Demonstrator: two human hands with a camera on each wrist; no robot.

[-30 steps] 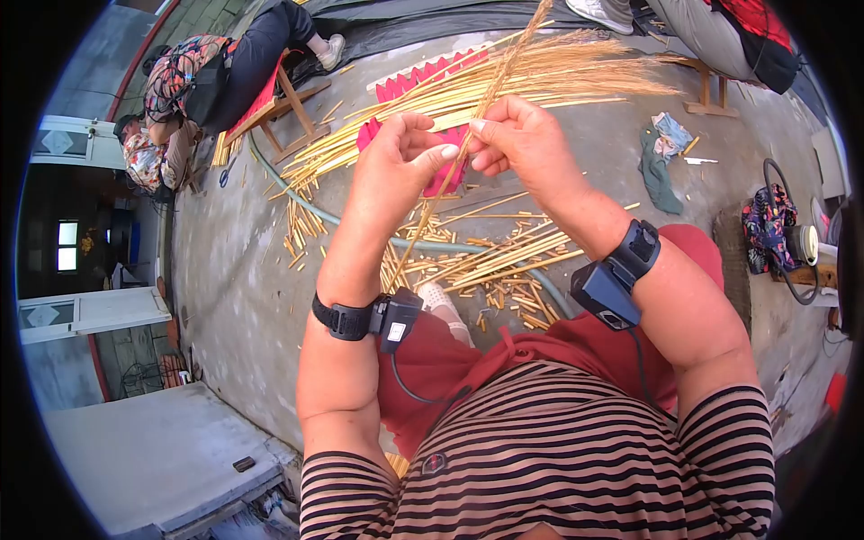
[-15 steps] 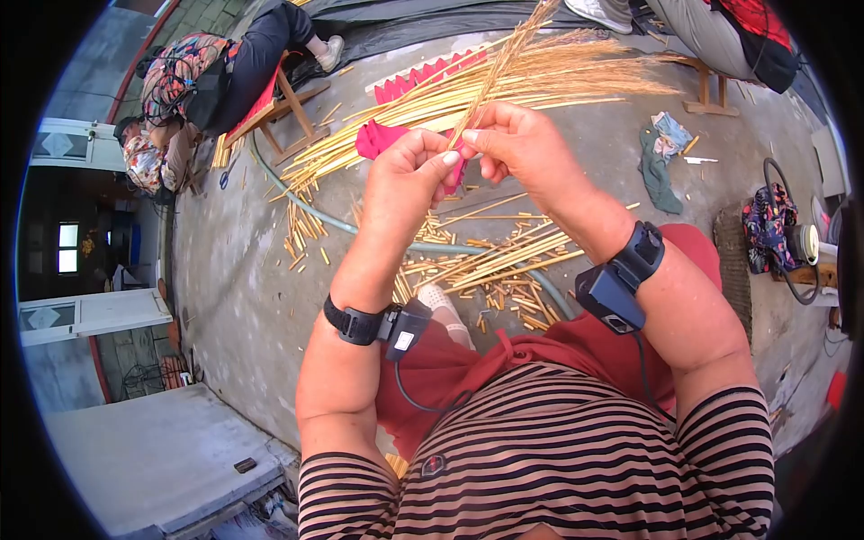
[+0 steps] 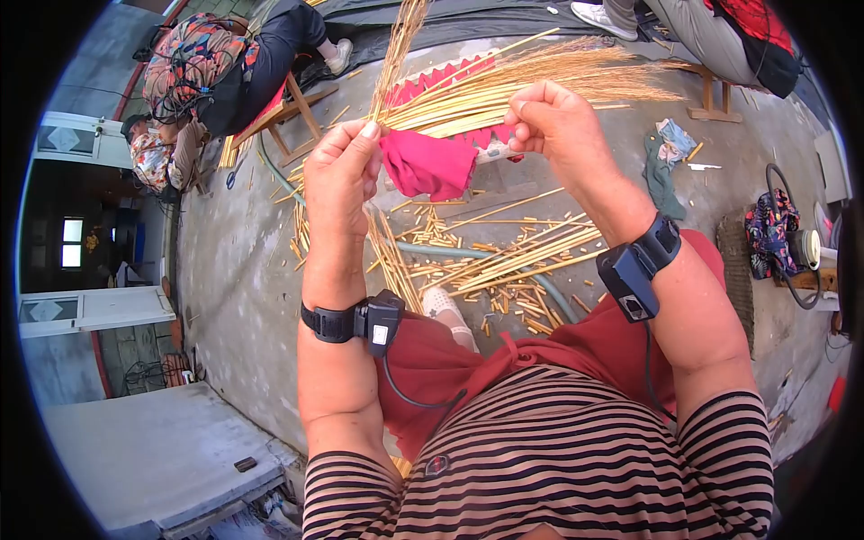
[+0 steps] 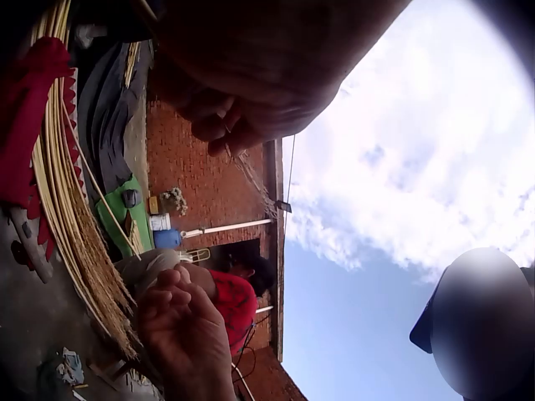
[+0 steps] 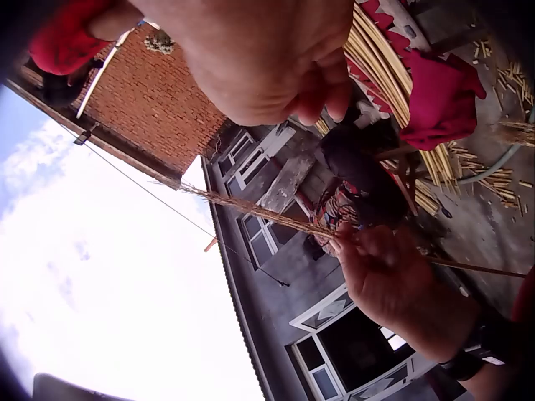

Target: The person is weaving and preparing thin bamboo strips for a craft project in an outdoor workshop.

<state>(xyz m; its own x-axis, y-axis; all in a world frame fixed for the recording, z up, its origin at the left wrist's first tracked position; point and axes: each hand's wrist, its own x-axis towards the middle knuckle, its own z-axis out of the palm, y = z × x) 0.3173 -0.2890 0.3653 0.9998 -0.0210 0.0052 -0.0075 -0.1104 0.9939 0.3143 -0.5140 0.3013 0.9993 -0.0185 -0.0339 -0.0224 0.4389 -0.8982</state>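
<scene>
In the head view, the left hand (image 3: 340, 171) pinches a tan, feathery-tipped straw stalk (image 3: 401, 49) beside a crumpled magenta cloth (image 3: 427, 168). The left wrist view shows the right hand (image 4: 184, 330) empty, fingers loosely bent. In the right wrist view, the stalk extends both sides of the left hand.

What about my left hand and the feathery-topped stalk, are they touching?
Touching. The right wrist view shows the left hand pinching the feathery-topped stalk between thumb and fingers, with the tuft reaching out past the fingertips.
</scene>
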